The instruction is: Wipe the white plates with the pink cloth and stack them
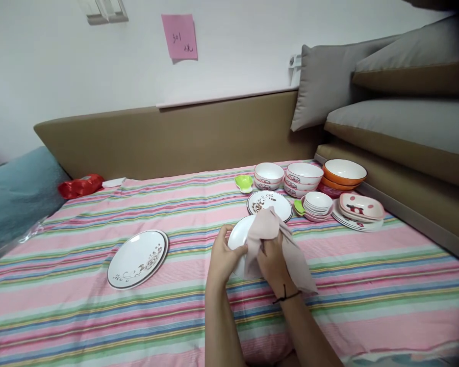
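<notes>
A white plate (237,233) is gripped at its left edge by my left hand (225,259), thumb on top and fingers around the rim. My right hand (272,257) has its fingers bunched in a pale pinkish-grey cloth (296,257), pressed against the plate and covering much of it. Just behind lies a round plate with a brown flower pattern (270,203), with another rim showing beneath it. To the left, two overlapping oval plates with brown flowers (137,260) rest on the striped cloth.
White bowls (304,173), orange bowls (345,172), small white dishes (318,202) and a pink patterned dish (361,206) stand stacked at right. A green leaf-shaped dish (244,183) sits beside them. Grey cushions (401,122) border the right; a red package (81,186) lies far left.
</notes>
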A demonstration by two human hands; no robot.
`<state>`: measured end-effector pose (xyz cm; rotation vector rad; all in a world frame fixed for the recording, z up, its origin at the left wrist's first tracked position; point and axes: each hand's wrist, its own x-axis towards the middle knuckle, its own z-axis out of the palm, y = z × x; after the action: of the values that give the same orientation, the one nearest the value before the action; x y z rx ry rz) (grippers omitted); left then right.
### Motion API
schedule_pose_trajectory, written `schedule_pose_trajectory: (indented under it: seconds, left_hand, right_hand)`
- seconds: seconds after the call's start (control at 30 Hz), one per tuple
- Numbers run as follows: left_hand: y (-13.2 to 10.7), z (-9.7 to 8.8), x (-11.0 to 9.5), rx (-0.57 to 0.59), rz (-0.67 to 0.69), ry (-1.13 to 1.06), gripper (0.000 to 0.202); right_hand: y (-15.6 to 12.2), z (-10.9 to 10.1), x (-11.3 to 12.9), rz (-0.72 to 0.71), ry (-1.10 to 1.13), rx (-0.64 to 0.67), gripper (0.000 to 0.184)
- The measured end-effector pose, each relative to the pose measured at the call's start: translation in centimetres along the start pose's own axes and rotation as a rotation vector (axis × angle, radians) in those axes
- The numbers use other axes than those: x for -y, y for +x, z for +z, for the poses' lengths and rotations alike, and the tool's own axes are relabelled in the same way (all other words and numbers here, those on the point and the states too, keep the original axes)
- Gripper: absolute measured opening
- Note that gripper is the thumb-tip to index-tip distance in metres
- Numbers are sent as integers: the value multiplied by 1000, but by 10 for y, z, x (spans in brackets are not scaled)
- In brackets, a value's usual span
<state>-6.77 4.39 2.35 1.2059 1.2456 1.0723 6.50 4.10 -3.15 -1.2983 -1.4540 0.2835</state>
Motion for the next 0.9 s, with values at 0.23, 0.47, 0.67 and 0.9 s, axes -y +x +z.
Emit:
schedule_pose_trajectory:
  seconds: [0.23,0.47,0.67,0.9]
  left_hand:
    - [-9,-13,-15,-225,100,-133,49]
    - [-20,-21,-7,-225,41,-89,50]
    - [-32,-19,-13,-166,84,-64,36]
    - [-32,-6,-20,-332,88,-186,42]
  right_hand:
    - [30,-2,7,426,156,-32,44]
    - [18,3,30,310,44,17,32]
    - [26,-17,46,372,-14,-2,41]
    - [6,-1,30,167,14,-190,37]
